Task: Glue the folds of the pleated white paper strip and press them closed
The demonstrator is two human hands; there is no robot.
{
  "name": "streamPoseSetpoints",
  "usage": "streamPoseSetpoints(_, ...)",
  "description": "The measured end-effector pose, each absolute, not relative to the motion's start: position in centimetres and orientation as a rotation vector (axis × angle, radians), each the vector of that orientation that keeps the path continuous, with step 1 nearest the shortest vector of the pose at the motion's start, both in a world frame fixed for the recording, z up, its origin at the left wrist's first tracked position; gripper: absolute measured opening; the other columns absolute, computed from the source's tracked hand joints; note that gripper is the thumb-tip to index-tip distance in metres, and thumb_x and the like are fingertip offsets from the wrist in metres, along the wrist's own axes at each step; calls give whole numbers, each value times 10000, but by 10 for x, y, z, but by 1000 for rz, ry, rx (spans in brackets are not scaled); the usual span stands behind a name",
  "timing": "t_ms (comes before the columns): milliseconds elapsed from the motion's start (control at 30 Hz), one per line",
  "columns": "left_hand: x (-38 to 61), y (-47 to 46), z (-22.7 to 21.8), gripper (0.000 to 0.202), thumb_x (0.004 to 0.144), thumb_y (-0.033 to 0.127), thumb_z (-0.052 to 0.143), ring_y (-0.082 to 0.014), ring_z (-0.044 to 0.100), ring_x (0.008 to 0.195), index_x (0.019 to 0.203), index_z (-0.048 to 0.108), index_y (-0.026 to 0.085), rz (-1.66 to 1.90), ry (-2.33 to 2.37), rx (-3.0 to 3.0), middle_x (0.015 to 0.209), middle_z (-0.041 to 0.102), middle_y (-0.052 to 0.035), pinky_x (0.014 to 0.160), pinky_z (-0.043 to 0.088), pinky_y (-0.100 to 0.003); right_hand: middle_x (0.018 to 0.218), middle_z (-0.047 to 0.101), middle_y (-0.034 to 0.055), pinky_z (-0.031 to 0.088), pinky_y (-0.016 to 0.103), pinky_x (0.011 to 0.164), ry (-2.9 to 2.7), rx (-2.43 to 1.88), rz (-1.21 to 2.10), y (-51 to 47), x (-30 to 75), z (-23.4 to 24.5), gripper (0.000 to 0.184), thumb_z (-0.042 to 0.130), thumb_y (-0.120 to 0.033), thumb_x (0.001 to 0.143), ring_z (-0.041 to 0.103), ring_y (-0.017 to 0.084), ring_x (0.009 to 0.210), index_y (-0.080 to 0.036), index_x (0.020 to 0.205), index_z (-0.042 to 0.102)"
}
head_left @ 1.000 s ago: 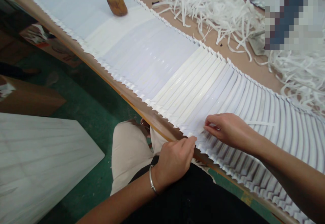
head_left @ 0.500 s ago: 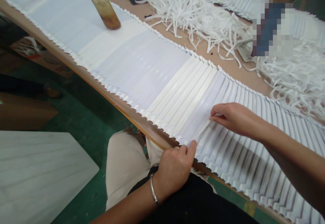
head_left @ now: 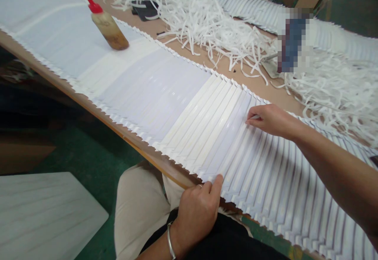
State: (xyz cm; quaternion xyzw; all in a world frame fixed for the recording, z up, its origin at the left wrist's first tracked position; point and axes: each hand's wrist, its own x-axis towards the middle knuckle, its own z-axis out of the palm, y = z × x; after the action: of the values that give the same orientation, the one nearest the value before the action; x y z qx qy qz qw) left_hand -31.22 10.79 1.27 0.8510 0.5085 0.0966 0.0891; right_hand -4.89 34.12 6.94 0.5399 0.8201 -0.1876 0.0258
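Observation:
A long row of overlapping white sheets [head_left: 150, 87] fans across the table, each with a strip along its length. My left hand [head_left: 201, 203], curled and wearing a ring and bracelet, is at the near edge of the row. Its index fingertip presses on a sheet's corner; the thumb is hidden. My right hand [head_left: 270, 120] is over the middle of the row, thumb and fingers pinched. A thin white paper strip [head_left: 256, 117] shows between them; most of its length is hard to make out against the sheets.
A squeeze bottle [head_left: 110, 32] with a red nozzle and brown liquid stands on the sheets. Loose white strips [head_left: 203, 16] pile up behind, beside a small black object [head_left: 146, 10]. Another row of sheets [head_left: 236, 0] lies beyond. A pale board [head_left: 50, 212] is at lower left.
My right hand has moved away from my left hand, toward the far edge of the sheets, still pinched. My left hand stays at the near edge. The view has shifted slightly.

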Motion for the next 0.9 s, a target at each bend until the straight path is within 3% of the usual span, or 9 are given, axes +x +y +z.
streamPoseSetpoints(467, -314, 105, 4, 518, 846, 37, 557, -227, 681, 535, 1353, 581, 140, 373, 1503, 2512, 745, 692, 0, 448, 507, -317, 824, 768, 29, 447, 288, 710, 2530, 1872, -537, 370, -32, 67, 93, 676, -299, 880, 699, 201, 782, -228, 848, 729)
streamPoseSetpoints(900, -313, 110, 4, 488, 830, 40, 511, -186, 637, 480, 1306, 579, 124, 498, 1505, 2576, 717, 677, 9, 429, 462, -299, 777, 731, 44, 433, 293, 672, 2642, 2061, -509, 406, -6, 37, 164, 642, -367, 896, 625, 186, 707, -224, 839, 698)
